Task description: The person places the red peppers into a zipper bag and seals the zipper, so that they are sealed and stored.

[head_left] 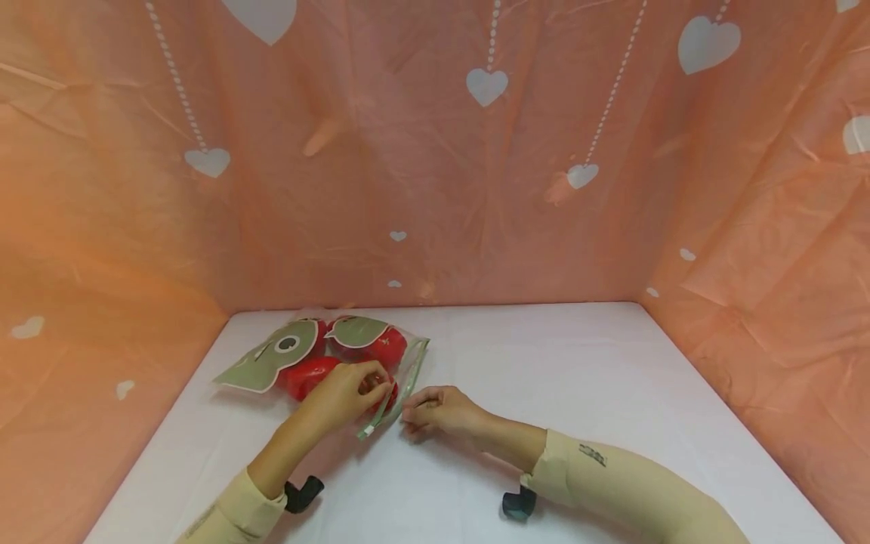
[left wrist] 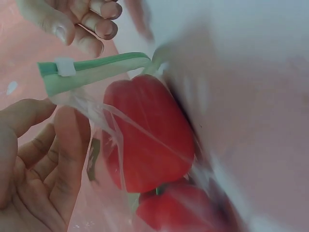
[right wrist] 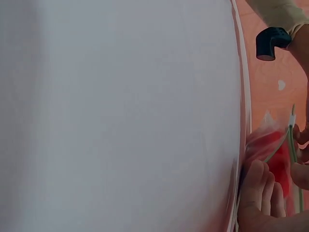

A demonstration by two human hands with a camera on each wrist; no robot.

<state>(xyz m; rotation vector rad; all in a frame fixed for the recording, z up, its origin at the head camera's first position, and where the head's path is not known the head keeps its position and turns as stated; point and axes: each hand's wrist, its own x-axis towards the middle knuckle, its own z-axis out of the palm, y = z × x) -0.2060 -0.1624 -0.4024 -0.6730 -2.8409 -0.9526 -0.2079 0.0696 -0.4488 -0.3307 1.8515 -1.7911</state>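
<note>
A clear zip bag (head_left: 411,366) with green printing lies at the left of the table, its green slider strip (left wrist: 96,70) facing right. Inside are several red bell peppers (left wrist: 147,130); one fills the middle of the left wrist view. My left hand (head_left: 350,389) reaches over the bag, thumb and forefinger pinching the film close to the strip's slider end. Just right of the bag's mouth is my right hand (head_left: 442,412), with loosely curled fingers and nothing seen between them. In the right wrist view its fingers (right wrist: 256,186) stand in front of the bag.
The white table (head_left: 557,363) extends to the right of the bag. Orange cloth (head_left: 442,189) printed with white hearts hangs behind and at both sides. A dark device (head_left: 519,502) sits at each wrist, beside the beige sleeves (head_left: 612,483).
</note>
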